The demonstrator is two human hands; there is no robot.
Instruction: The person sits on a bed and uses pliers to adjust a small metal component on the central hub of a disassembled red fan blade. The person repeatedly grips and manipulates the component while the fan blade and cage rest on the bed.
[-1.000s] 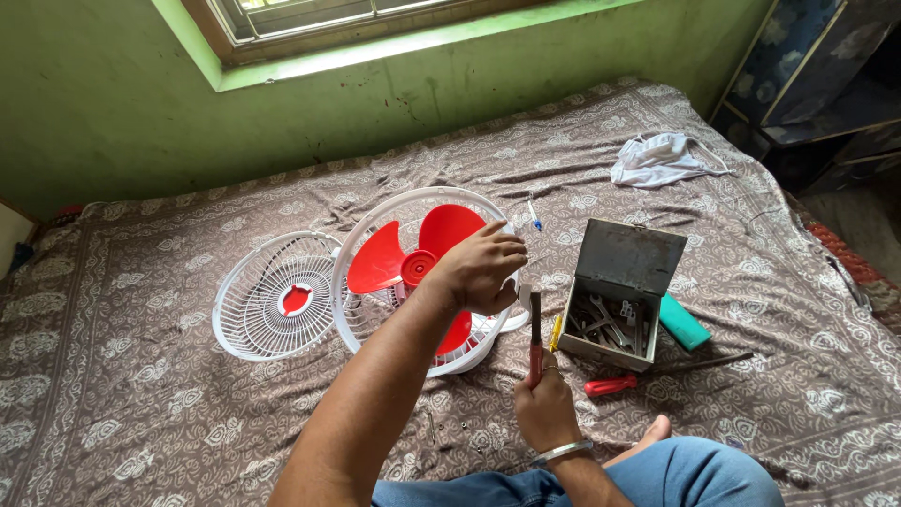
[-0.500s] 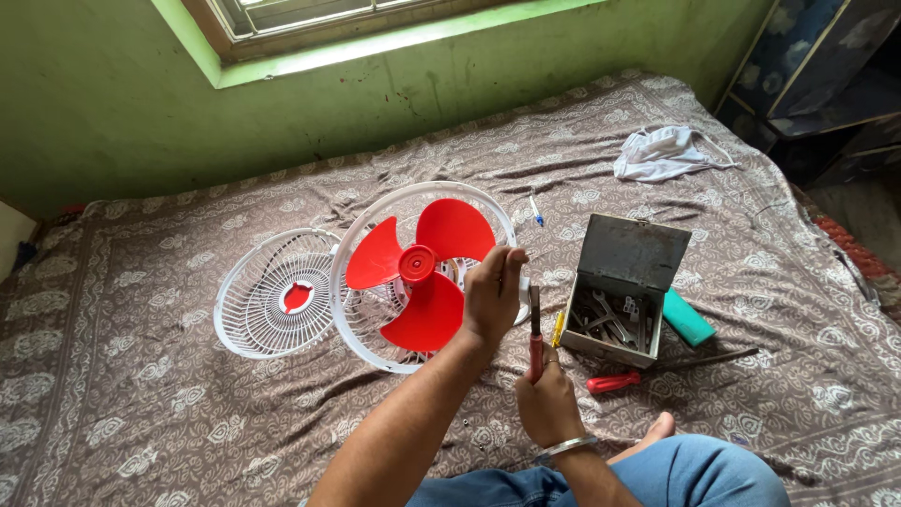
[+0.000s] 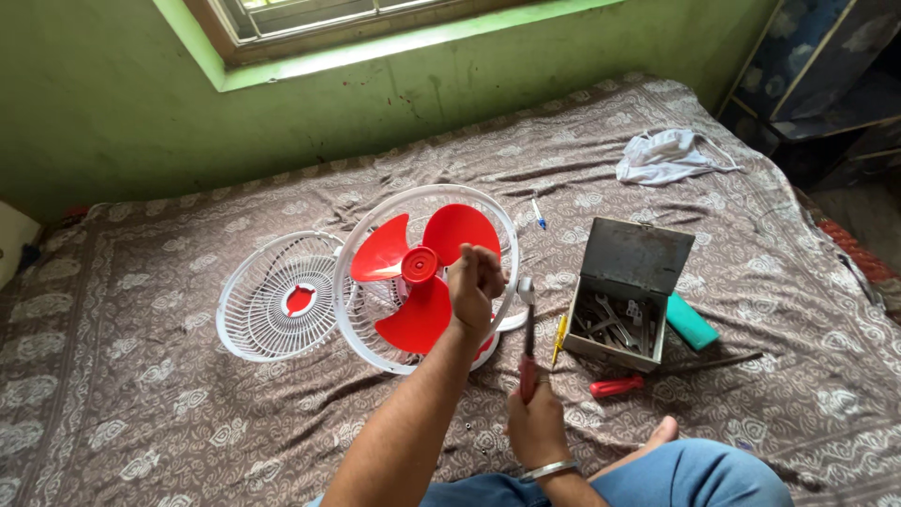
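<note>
With the left hand [image 3: 474, 282] clenched on the white wire fan guard's [image 3: 427, 277] rim on the bed, the right hand [image 3: 537, 427] gripping the red-handled screwdriver [image 3: 528, 338] should drive squarely, guard steadied.

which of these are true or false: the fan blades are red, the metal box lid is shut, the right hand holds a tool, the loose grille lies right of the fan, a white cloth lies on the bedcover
1. The fan blades are red. True.
2. The metal box is shut. False: its lid stands open, tools inside.
3. The right hand holds a red-handled tool. True.
4. The loose grille lies right of the fan. False: it lies left.
5. A white cloth lies on the bedcover. True.
6. The left hand rests on the box. False: it is at the fan.
</note>
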